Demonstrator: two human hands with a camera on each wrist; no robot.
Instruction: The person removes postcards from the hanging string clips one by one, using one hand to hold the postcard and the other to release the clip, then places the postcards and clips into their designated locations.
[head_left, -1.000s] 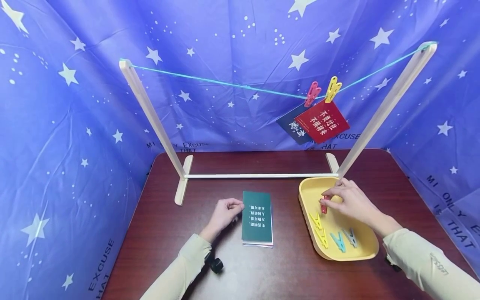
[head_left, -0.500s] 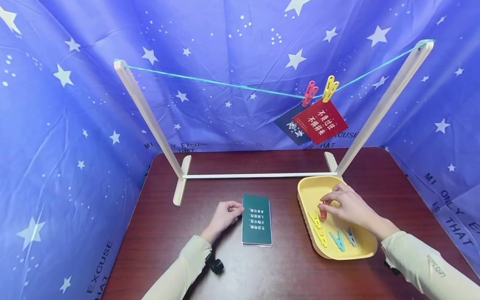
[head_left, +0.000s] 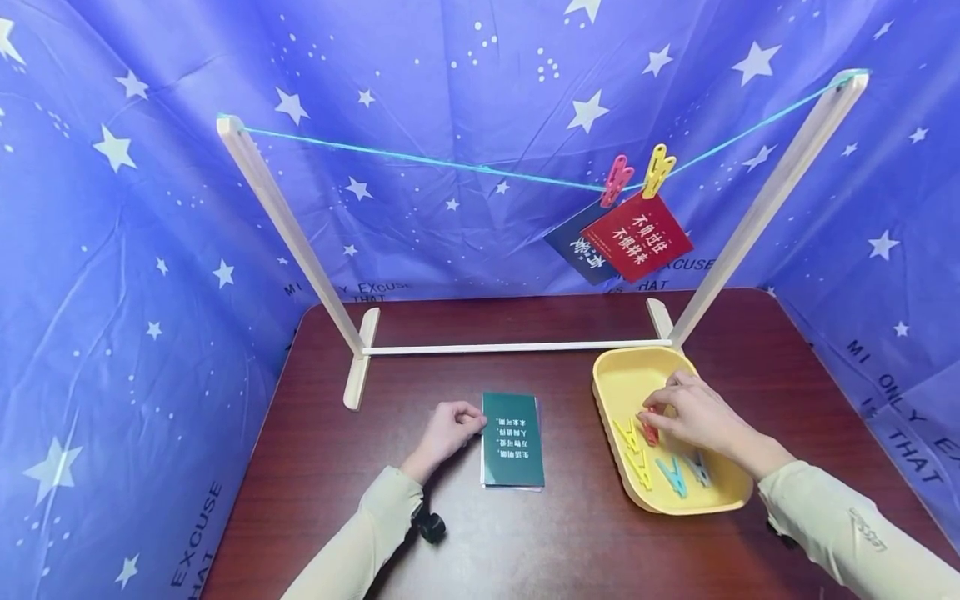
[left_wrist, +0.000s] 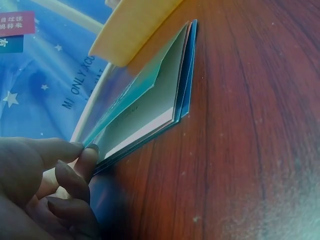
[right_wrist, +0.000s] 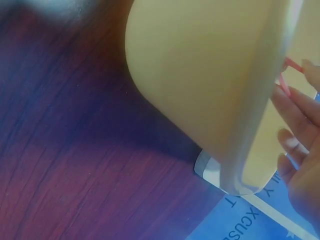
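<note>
At the table's middle, my left hand (head_left: 452, 429) pinches the left edge of a green card (head_left: 512, 440) with white writing. In the left wrist view that green card (left_wrist: 127, 95) tilts up at an angle, with more cards (left_wrist: 188, 75) stacked beneath it. My right hand (head_left: 701, 417) reaches into a yellow tray (head_left: 637, 367) and holds a red clothespin (head_left: 651, 427) between thumb and fingers. In the right wrist view the tray's wall hides part of the red clothespin (right_wrist: 285, 85). Yellow clothespins (head_left: 640, 471), a teal clothespin (head_left: 671, 477) and a grey one lie in the tray.
Behind the tray stands a wooden frame (head_left: 292, 233) with a sagging teal cord (head_left: 420, 157). A red card (head_left: 637, 237) and a dark blue card (head_left: 577, 242) hang from it by a pink clothespin (head_left: 617, 181) and a yellow clothespin (head_left: 657, 172). A starry curtain (head_left: 450, 83) surrounds the table.
My right hand, with the red clothespin, has shifted slightly nearer within the tray. My left hand stays at the green card's edge. The head view has shifted a little.
</note>
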